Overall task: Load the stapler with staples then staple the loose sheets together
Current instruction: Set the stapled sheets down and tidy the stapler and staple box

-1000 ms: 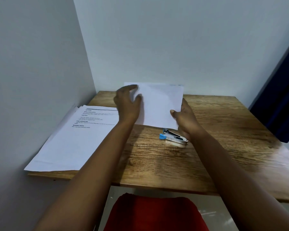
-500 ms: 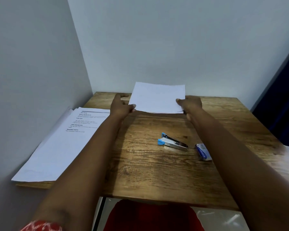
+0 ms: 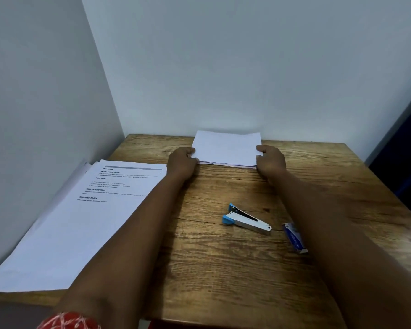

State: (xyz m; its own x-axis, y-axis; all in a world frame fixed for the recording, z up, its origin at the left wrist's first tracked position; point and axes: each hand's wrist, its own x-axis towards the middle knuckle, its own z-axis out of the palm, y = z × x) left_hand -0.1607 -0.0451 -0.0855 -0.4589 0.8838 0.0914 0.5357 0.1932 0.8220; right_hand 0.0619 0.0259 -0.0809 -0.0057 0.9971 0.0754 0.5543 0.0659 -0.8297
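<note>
On the left, printed pages (image 3: 81,222) lie flat on the wooden table (image 3: 223,269). At the far edge the left hand (image 3: 181,162) and right hand (image 3: 271,161) each pinch a side of the loose sheets (image 3: 227,148), held upright with their lower edge on the table. Uneven tapping could leave the sheets misaligned. Nearer and right of centre, the stapler (image 3: 246,219) lies with its long axis near-right to far-left, blue end far-left, the staple box (image 3: 294,237) just beside it.

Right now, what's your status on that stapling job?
Left hand and right hand grip loose sheets at far edge. Stapler untouched, staple box beside it. Nothing blocking.
</note>
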